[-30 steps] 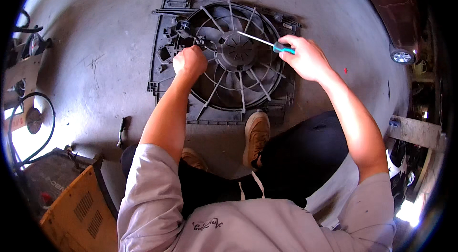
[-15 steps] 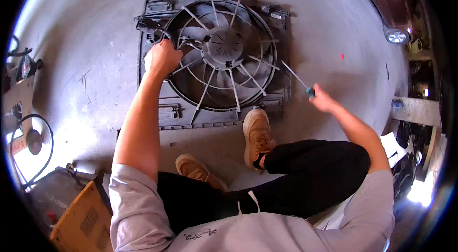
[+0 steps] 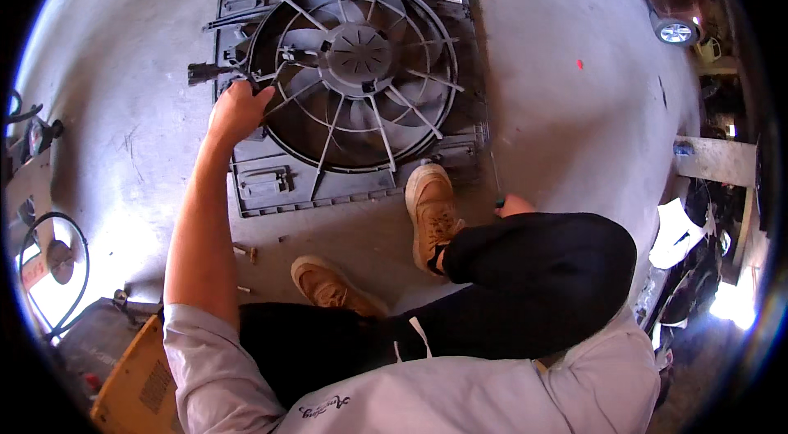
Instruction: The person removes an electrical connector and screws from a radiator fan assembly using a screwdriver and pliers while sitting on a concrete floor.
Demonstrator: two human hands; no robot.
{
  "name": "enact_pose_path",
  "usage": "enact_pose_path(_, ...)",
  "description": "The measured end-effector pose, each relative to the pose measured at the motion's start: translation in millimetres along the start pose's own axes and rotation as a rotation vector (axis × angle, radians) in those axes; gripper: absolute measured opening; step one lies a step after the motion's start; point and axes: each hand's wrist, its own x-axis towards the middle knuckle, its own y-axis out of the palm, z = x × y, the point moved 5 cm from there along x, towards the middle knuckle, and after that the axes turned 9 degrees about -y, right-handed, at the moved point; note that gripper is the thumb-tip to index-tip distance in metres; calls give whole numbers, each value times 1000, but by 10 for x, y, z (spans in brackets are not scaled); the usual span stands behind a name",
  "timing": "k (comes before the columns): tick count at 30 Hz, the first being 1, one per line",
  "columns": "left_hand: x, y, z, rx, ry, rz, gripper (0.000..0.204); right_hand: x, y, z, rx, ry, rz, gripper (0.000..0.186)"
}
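A black radiator fan assembly [image 3: 271, 211] lies flat on the floor before me, its round hub and spokes facing up. At its left edge my left hand [image 3: 236, 112] is closed around a black cable, partly hidden by the fingers. A black plug connector [image 3: 205, 73] at the cable's end sticks out past the left side of the frame. Beside the assembly's lower right corner, my right hand [image 3: 515, 206] grips a screwdriver [image 3: 495, 171], its thin shaft pointing away from me. My raised knee hides most of that hand.
My tan shoe [image 3: 432, 216] rests against the frame's near edge. Small bolts [image 3: 252, 255] lie on the floor near the other shoe. A red bit [image 3: 580, 64] is to the right. An orange panel [image 3: 139, 376] stands at lower left, and a car wheel [image 3: 676, 32] is at upper right.
My right hand has drawn the screwdriver down and back beside my knee. The left hand has pulled the cable and connector left and nearer me, over the frame's edge.
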Motion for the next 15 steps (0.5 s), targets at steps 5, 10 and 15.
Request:
enact_pose_path(5, -46, 112, 82, -282, -101, 124, 76, 238, -865, 768, -25, -196, -288, 44)
enact_pose_path(10, 41, 174, 346, -810, -430, 458, 107, 304, -1553, 2238, 158, -929, -599, 54)
enact_pose_path(15, -168, 250, 326, -1217, -387, 623, 86, 402, -1653, 3026, 52, -826, -637, 59)
